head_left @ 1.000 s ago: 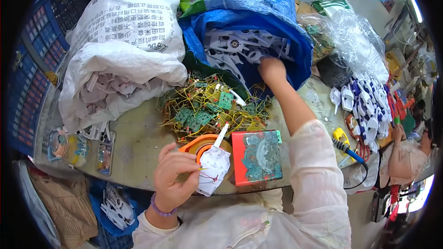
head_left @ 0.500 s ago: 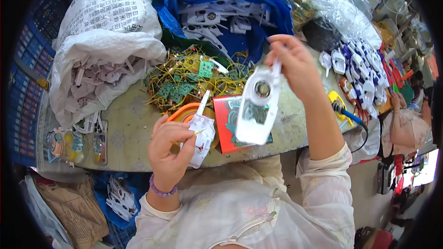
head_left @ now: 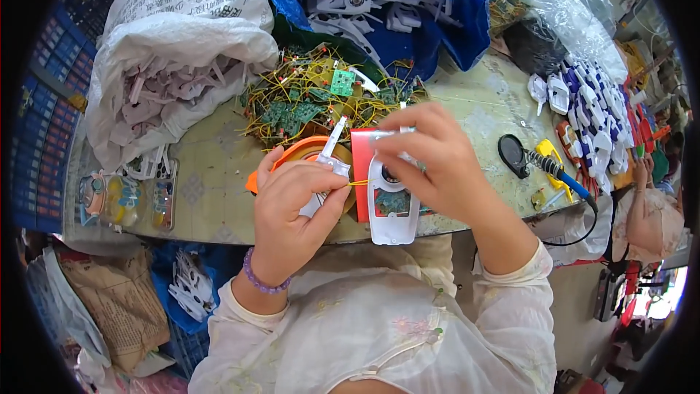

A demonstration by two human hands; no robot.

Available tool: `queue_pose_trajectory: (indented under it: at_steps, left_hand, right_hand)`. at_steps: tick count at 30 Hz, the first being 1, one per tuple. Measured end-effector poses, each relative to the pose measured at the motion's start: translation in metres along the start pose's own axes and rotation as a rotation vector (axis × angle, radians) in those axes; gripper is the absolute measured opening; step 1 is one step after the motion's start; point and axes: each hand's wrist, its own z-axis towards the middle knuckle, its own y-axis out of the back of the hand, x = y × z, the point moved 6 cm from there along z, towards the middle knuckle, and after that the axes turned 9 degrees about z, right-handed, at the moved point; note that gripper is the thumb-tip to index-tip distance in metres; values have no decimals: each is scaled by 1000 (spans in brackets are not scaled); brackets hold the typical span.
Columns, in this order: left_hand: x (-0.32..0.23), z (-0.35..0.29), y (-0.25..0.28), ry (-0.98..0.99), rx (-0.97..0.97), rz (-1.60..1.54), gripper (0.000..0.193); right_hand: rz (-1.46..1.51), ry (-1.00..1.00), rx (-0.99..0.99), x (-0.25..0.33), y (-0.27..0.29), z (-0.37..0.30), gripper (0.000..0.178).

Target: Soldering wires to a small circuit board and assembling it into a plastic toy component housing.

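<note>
My left hand is closed, with a thin yellow wire pinched between thumb and fingers. Beside those fingers, partly covered by them, is a white plastic shell half with a narrow handle. My right hand hovers over a second white shell half, fingers bent, apart from the thumb and somewhat blurred; I see nothing clearly gripped in it. This second shell carries a round dark part and has an opening through which a green board shows. It lies over a red box.
An orange tape roll sits behind my left hand. Wired circuit boards are heaped beyond it. A white sack and blue bag hold white parts. At right are a soldering iron and white-purple parts; another person sits beyond.
The second shell has come down from my raised right hand to beside the first. My right hand has moved left and lower. The left hand has shifted slightly right. The view has shifted too.
</note>
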Motion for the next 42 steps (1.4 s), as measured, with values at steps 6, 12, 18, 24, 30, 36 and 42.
queue_pose_trajectory:
  at_steps: [6, 12, 18, 24, 30, 36, 42]
  left_hand:
    - [-1, 3, -7, -25, 13, -9, 11]
    - [-1, 2, -12, -9, 50, -73, 8]
    - [-2, 5, -17, 24, 58, -106, 7]
    - [-13, 14, -28, -203, 99, 159, 11]
    - [-11, 17, -35, -201, 111, 204, 11]
    - [-13, 14, -40, -171, 162, 185, 9]
    - [-19, 12, -41, -129, 204, 158, 8]
  right_hand:
    - [69, 56, 10, 11, -1, -15, 20]
    - [42, 1, -38, 16, -2, -32, 21]
    - [-38, 25, 35, 35, -13, -50, 24]
    - [19, -65, 10, 39, -4, -67, 29]
    - [-179, -219, -754, 7, 74, -153, 13]
    - [-14, -648, -1174, -10, 109, -215, 10]
    - [-153, -90, -102, 38, 8, -104, 27]
